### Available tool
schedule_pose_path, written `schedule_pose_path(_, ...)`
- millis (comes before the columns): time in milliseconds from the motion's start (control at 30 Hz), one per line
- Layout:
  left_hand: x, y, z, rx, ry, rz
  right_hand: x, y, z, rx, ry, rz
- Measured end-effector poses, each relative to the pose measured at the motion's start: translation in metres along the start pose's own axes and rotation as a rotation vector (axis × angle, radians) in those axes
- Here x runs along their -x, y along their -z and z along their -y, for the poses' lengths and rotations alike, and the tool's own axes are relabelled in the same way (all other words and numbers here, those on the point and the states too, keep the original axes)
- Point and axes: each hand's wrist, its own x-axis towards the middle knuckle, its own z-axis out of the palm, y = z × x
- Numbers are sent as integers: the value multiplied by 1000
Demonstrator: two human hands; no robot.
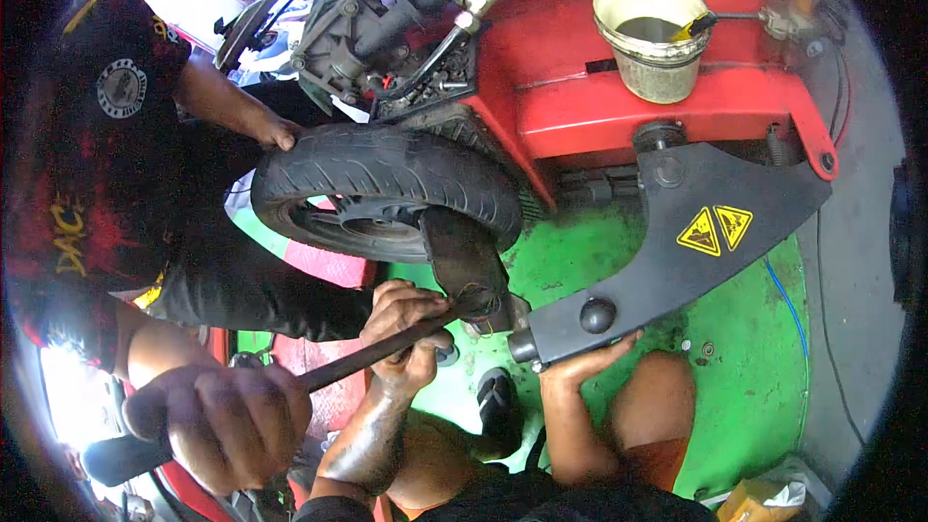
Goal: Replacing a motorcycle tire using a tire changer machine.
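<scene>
Bar [350, 362]: one, dark, slanting from the blade; left hand [394, 317] closed round it.
Blade [460, 242]: one, over the wheel's near side.
Wheel [382, 177]: one, by the red machine's [561, 29] left edge.
Grey arm [667, 251]: one; right hand [590, 358] touches its underside, grip unclear.
Co-worker's hands: two, on bar [232, 425] and tyre [277, 132].
Floor [580, 242]: green, open between blade and grey arm.

Long dark bar [353, 360], slanting, curved grey arm [657, 256] near its upper end
</scene>
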Motion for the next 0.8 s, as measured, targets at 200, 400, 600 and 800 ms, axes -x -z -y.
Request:
schedule_pose_path(200,-9,1,-1,-52,-9,4,-12,12,-6,47,94,-78)
schedule_pose_path(400,-9,0,6,-76,-64,-10,-20,25,-10,226,269,23)
schedule_pose_path(600,-12,-2,2,-71,-57,-3,-15,18,-8,174,203,-16)
schedule_pose_path(800,-9,1,3,-71,-25,-13,-6,7,-7,124,103,-29)
